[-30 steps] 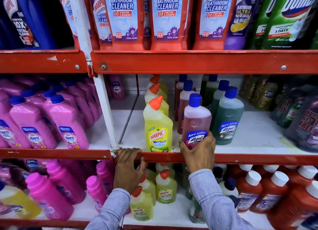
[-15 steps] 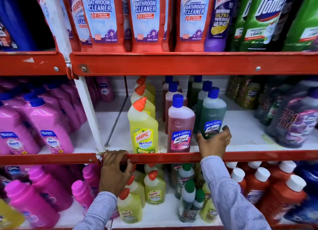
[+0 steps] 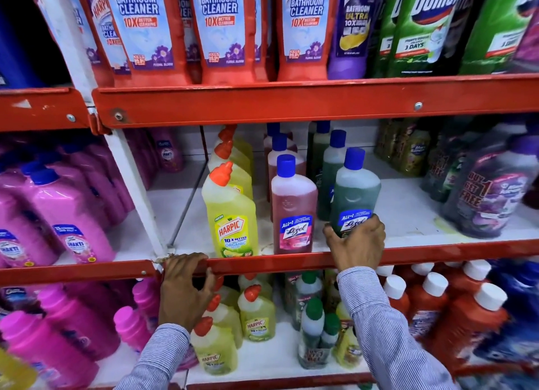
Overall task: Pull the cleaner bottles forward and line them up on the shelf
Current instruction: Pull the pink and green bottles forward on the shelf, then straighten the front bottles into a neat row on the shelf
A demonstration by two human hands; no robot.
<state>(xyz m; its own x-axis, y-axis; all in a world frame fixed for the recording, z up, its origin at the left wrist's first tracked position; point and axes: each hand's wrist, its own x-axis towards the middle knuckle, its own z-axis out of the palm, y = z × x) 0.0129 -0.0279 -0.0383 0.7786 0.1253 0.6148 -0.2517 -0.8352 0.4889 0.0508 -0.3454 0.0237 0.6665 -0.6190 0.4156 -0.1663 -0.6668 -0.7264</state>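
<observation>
Right hand (image 3: 357, 245): fingers wrapped round base of green bottle (image 3: 354, 194), upright, near front rail (image 3: 291, 262) of middle shelf. Left hand (image 3: 186, 287): fingers hooked over rail, at its left end. Pink bottle (image 3: 293, 206): at rail, just left of green. Yellow bottle (image 3: 230, 211): at rail, left of pink. More bottles queued behind each.
</observation>
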